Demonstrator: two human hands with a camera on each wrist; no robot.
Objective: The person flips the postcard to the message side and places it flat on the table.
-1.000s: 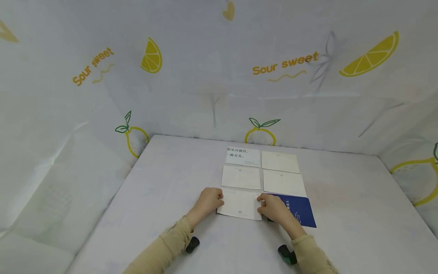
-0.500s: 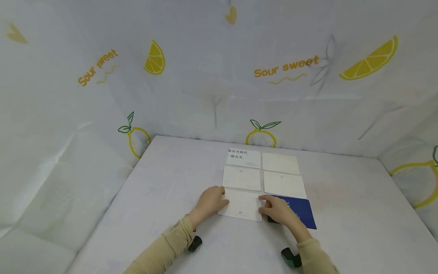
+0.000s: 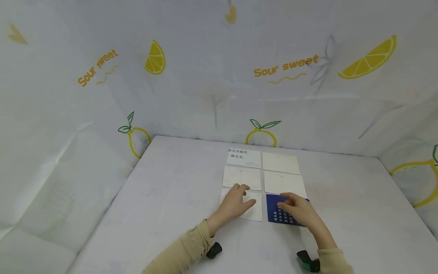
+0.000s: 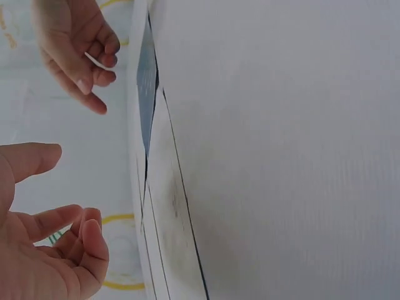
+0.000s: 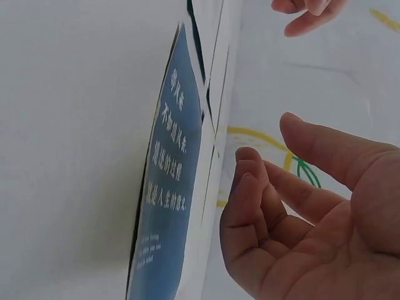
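Six-card layout aside, the nearest pair lies under my hands. My left hand (image 3: 234, 203) hovers over the front left white card (image 3: 254, 213), fingers loosely bent and thumb apart, holding nothing. My right hand (image 3: 299, 209) is over the blue card (image 3: 273, 207) with white lettering, its fingers relaxed and nothing between them. In the right wrist view the blue card (image 5: 169, 169) lies flat, apart from the right hand (image 5: 306, 212). The left wrist view shows both the left hand (image 4: 53, 231) and the right hand (image 4: 78, 53) raised above the cards.
Behind are a printed card (image 3: 243, 157), a white card (image 3: 241, 177) and two cream cards, one far (image 3: 280, 163) and one nearer (image 3: 284, 183). All lie in two columns on the white table (image 3: 164, 190). A lemon-patterned sheet (image 3: 191, 102) rises behind.
Both hands have let go of the front left white card's sides and lifted. The left hand has moved right over that card; the right hand has moved right over the blue card.
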